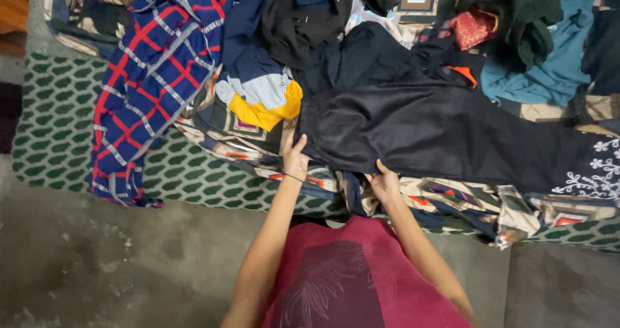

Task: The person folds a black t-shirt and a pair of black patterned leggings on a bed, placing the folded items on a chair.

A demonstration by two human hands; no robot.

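A pair of black trousers (pixel 439 131) lies flat across the patterned bedsheet (pixel 452 208), its legs running to the right, where white embroidery marks the hem. My left hand (pixel 294 155) grips the trousers at the waist's left corner. My right hand (pixel 385 183) holds the near edge of the waist, fingers curled on the cloth.
A heap of clothes fills the back: a red and blue checked cloth (pixel 148 76), a yellow, striped and navy garment (pixel 261 98), dark garments (pixel 303 24), a teal cloth (pixel 549 69), an orange-red piece (pixel 473 27). A green patterned mattress (pixel 58 115) edges a grey concrete floor (pixel 97 263).
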